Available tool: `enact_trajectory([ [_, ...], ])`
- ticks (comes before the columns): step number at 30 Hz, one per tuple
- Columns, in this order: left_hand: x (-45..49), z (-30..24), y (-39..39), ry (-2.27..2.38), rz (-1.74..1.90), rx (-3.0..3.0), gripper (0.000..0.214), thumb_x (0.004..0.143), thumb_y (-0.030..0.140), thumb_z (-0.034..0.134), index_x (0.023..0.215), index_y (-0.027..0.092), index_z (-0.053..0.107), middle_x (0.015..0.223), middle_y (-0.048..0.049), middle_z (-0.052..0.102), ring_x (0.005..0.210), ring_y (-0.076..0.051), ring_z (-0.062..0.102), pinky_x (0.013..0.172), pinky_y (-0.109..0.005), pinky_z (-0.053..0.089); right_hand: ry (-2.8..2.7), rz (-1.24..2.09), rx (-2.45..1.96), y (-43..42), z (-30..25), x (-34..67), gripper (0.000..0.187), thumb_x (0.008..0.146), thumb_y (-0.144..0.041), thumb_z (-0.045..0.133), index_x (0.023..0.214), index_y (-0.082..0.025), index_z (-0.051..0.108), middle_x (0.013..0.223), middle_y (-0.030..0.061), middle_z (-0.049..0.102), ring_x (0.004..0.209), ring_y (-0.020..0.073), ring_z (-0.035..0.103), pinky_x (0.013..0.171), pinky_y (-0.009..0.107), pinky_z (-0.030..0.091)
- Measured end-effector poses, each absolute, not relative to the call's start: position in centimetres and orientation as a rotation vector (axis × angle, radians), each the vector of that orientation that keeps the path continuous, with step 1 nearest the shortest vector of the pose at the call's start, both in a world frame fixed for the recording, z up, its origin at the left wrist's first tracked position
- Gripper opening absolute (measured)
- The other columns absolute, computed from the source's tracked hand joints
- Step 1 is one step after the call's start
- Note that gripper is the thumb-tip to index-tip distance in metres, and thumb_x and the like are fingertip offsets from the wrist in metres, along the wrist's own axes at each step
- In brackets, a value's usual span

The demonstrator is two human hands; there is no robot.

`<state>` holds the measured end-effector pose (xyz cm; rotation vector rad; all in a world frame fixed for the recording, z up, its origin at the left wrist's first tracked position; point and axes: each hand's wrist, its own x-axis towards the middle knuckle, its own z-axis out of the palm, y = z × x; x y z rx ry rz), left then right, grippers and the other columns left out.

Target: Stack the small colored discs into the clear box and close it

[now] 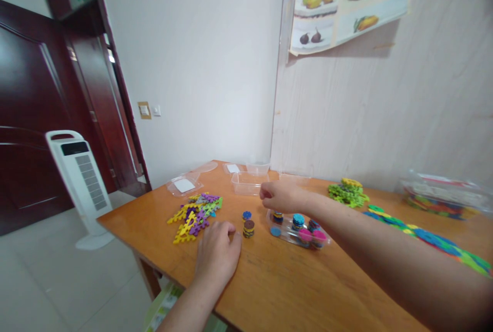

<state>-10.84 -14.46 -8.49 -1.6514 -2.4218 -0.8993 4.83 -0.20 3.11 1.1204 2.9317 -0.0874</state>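
- Far left: a dark red door (26, 91), and in front of it an upright white appliance (82, 183) standing on the tiled floor.
- Left end of the wooden surface (142, 211): a clear plastic lid (185, 184) with a white label lies toward the back.
- In front of that lid: a loose pile of yellow, purple and green notched pieces (196, 216).
- Left hand (219, 247): palm down on the surface, just right of the pile. Fingers bent under, thumb set slightly apart; whether anything is beneath them cannot be told.
- Just beyond the left thumb: a short stack of discs (248, 229), brown on top, upright on the surface. A blue notched disc (246, 215) sits close behind it.
- Behind these: a clear open box (246, 187).
- Right hand (283, 197): extended across the surface, near the box and the left end of a clear tray (288, 236). Fingers curled together; whether they pinch anything cannot be told.
- Inside the tray: several disc stacks (298, 221), tops including light blue and pink; the right forearm passes close by.
- Beyond the right forearm: a heap of green and yellow pieces (347, 193).
- Far right: a long joined strip of blue, green and yellow pieces (431, 240), with a clear package (447, 198) of coloured pieces behind, near the wall.
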Motion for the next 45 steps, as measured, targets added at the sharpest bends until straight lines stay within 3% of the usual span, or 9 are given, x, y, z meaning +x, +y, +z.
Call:
enact_trajectory([
  [4, -10.9, -8.6, -14.5, -2.414, -0.896, -1.654, 0.013, 0.086, 0.027, 0.053, 0.086, 0.021, 0.065, 0.091, -0.0044, 0.063, 0.086, -0.018, 0.053, 0.071, -0.027, 0.033, 2.984, 0.025, 0.895, -0.9, 3.1, 2.8, 0.037, 0.078, -0.031, 0.059, 0.114, -0.028, 0.065, 0.111, 0.0029, 0.069, 0.098, 0.021, 0.063, 0.074, 0.026, 0.044],
  [11, -10.8, -8.6, -14.6, -2.395, -0.918, -1.652, 0.011, 0.085, 0.026, 0.053, 0.083, 0.022, 0.064, 0.09, -0.0042, 0.062, 0.086, -0.018, 0.054, 0.072, -0.027, 0.033, 2.902, 0.197, 0.72, -0.5, 1.6, -0.3, 0.043, 0.071, -0.036, 0.068, 0.113, -0.024, 0.07, 0.11, 0.01, 0.07, 0.105, 0.0301, 0.061, 0.082, 0.035, 0.046],
  [20, -10.6, -8.4, -14.7, -2.411, -0.901, -1.644, 0.012, 0.085, 0.026, 0.053, 0.082, 0.021, 0.064, 0.089, -0.004, 0.062, 0.087, -0.018, 0.054, 0.073, -0.027, 0.034, 2.84, 0.226, 0.718, -0.4, 1.1, -1.2, 0.037, 0.071, -0.042, 0.07, 0.102, -0.022, 0.074, 0.1, 0.011, 0.073, 0.096, 0.0293, 0.065, 0.076, 0.032, 0.047],
  [27, -10.6, -8.3, -14.7, -2.415, -0.915, -1.64, 0.013, 0.086, 0.028, 0.053, 0.084, 0.022, 0.064, 0.09, -0.004, 0.062, 0.087, -0.018, 0.053, 0.072, -0.027, 0.034, 2.875, 0.138, 0.782, -0.3, 2.5, 0.4, 0.044, 0.074, -0.038, 0.065, 0.116, -0.025, 0.068, 0.113, 0.0083, 0.069, 0.098, 0.0246, 0.064, 0.072, 0.027, 0.045],
  [32, -10.5, -8.1, -14.7, -2.432, -0.91, -1.645, 0.013, 0.085, 0.028, 0.053, 0.084, 0.022, 0.064, 0.089, -0.0036, 0.062, 0.085, -0.018, 0.053, 0.07, -0.027, 0.033, 2.856, 0.064, 0.781, 0.4, 4.2, 3.8, 0.044, 0.073, -0.041, 0.064, 0.114, -0.026, 0.067, 0.108, 0.0042, 0.071, 0.09, 0.0209, 0.065, 0.064, 0.025, 0.042],
  [41, -10.8, -8.4, -14.4, -2.414, -0.906, -1.652, 0.012, 0.085, 0.027, 0.054, 0.082, 0.022, 0.064, 0.087, -0.0031, 0.063, 0.085, -0.017, 0.054, 0.071, -0.026, 0.034, 2.7, 0.06, 0.852, 1.2, 4.0, 6.6, 0.05, 0.06, -0.045, 0.074, 0.104, -0.022, 0.071, 0.099, 0.0082, 0.072, 0.086, 0.0281, 0.065, 0.063, 0.03, 0.042],
  [45, -10.8, -8.3, -14.4, -2.426, -0.89, -1.644, 0.011, 0.085, 0.027, 0.054, 0.082, 0.021, 0.064, 0.088, -0.003, 0.063, 0.086, -0.017, 0.055, 0.072, -0.026, 0.035, 2.653, 0.002, 0.848, 1.0, 3.7, 6.2, 0.053, 0.059, -0.046, 0.075, 0.106, -0.023, 0.071, 0.101, 0.0077, 0.072, 0.085, 0.0271, 0.065, 0.063, 0.03, 0.042],
])
